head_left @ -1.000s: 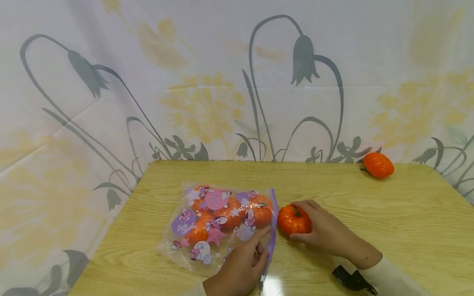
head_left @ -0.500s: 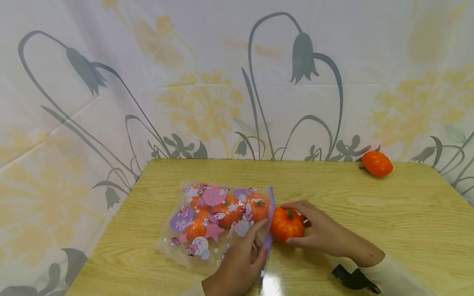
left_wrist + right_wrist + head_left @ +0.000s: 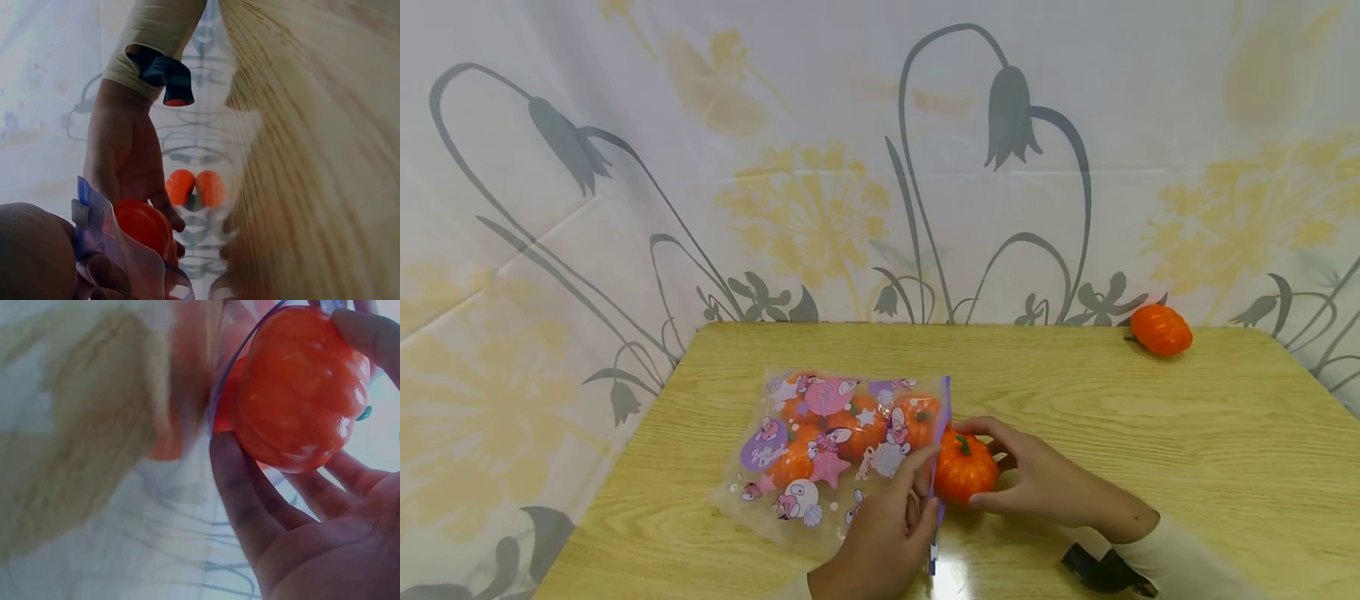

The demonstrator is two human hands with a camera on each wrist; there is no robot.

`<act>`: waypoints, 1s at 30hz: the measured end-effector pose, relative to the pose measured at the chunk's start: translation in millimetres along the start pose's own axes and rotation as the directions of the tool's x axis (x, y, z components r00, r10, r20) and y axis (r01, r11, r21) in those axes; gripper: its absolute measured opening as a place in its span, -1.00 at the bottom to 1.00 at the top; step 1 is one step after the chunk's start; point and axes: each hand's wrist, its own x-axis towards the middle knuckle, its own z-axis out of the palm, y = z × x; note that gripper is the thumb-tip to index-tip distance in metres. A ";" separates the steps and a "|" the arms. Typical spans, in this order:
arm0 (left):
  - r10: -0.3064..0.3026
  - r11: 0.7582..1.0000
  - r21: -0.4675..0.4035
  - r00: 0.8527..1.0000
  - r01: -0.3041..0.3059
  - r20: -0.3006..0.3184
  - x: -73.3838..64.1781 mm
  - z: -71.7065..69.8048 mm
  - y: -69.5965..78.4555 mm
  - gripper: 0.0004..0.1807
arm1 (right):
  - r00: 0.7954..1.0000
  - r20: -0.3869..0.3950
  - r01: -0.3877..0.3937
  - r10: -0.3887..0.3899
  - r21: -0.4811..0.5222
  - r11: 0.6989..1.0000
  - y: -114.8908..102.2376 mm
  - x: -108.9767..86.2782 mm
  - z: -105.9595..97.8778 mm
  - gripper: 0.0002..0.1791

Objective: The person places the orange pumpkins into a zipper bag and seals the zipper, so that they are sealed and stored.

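Observation:
A clear printed zip bag (image 3: 802, 502) lies on its side in the head view, with several orange toy pumpkins inside. My left hand (image 3: 883, 533) holds its purple-edged mouth, fingers partly behind the plastic in the left wrist view. At that mouth, my right hand (image 3: 1041, 479) grips another orange toy pumpkin (image 3: 964, 471) with a green stem, thumb on one side and fingers on the other. In the right wrist view this pumpkin (image 3: 300, 387) overlaps the bag's purple rim (image 3: 219, 394), its near end appearing within the opening. How deep it sits cannot be told.
One more orange pumpkin (image 3: 1162, 330) lies tipped over near the back right edge of the wood-grain table (image 3: 1112, 400). Behind the table hangs a flower-patterned cloth (image 3: 820, 100). The slider (image 3: 933, 557) sits at the near end of the bag's zip.
My right hand has moved left with the pumpkin, from just beside the bag's mouth to its edge. My left hand stays on the bag, with the mouth lifted slightly around the pumpkin.

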 end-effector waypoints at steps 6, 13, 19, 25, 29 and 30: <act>0.038 0.999 0.011 0.999 -0.038 -0.020 0.1 0.2 -0.4 -0.51 | 0.998 -0.029 0.055 -0.056 -0.047 0.997 -1.5 3.1 7.2 -0.21; 0.067 0.996 0.055 0.996 -0.064 -0.055 -1.0 1.7 -1.0 -0.76 | 0.993 -0.101 0.038 -0.060 -0.202 0.979 -6.8 7.1 19.7 -0.22; 0.093 0.992 0.085 0.994 -0.088 -0.064 -2.2 3.2 -0.5 -0.81 | 0.991 -0.121 0.025 -0.063 -0.296 0.955 -12.1 8.3 26.2 -0.23; 0.120 0.986 0.121 0.990 -0.111 -0.068 -1.9 3.4 0.3 -0.83 | 0.988 -0.123 0.051 -0.089 -0.279 0.959 -14.0 13.7 27.6 -0.23; 0.112 0.987 0.126 0.992 -0.104 -0.059 -1.3 2.8 1.7 -0.87 | 0.989 -0.124 0.049 -0.077 -0.210 0.976 -13.0 18.1 28.0 -0.21; 0.107 0.987 0.125 0.993 -0.100 -0.054 -1.1 2.7 2.1 -0.88 | 0.989 -0.130 0.044 -0.070 -0.195 0.980 -12.8 18.8 28.4 -0.20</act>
